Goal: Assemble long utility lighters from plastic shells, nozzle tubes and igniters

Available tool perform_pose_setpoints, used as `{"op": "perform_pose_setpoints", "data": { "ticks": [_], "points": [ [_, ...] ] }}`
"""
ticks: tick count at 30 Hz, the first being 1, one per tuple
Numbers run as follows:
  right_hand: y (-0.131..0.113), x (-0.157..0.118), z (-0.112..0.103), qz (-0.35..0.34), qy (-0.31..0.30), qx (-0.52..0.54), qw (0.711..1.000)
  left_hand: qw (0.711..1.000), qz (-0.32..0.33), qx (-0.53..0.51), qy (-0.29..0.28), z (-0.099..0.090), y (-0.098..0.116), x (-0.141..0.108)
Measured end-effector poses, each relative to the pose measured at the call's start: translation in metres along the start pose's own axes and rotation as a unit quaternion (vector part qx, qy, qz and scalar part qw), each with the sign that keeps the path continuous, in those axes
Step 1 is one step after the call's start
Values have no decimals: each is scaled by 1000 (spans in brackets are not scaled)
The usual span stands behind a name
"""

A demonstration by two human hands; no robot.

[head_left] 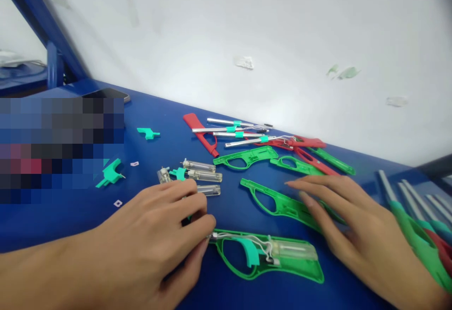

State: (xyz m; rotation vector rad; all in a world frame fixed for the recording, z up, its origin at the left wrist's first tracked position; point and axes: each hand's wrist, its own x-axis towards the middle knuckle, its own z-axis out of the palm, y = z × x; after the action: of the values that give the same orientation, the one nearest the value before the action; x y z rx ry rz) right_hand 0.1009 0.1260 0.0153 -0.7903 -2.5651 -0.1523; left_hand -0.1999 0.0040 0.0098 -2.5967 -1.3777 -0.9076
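Note:
My left hand (165,234) is closed around the front end of a green lighter casing half (300,272), and its fingers hide that end. Inside the casing lie a clear fuel tank (294,248), a teal trigger (250,251) and white wires. With fingers stretched and apart, my right hand (360,230) hovers over or touches the back end of another green casing half (278,204); contact cannot be made out. Several clear fuel tanks (201,166) lie just beyond my left hand, one bearing a teal piece (181,174).
Metal lighter tubes (247,141) with teal collars rest among red casing halves (199,133) and green ones by the white wall. Loose teal triggers (112,173) lie left. Assembled lighters (416,234) line the right edge. A phone (109,94) lies at the back left, beside a blurred-out area.

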Motion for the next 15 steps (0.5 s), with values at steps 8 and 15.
{"op": "perform_pose_setpoints", "data": {
  "ticks": [8,15],
  "points": [
    [37,4,14,49,-43,-74,995,999,-15,-30,4,3,1,-4],
    [43,4,11,48,-55,-31,997,1000,-6,-20,22,2,1,-4]
  ]
}}
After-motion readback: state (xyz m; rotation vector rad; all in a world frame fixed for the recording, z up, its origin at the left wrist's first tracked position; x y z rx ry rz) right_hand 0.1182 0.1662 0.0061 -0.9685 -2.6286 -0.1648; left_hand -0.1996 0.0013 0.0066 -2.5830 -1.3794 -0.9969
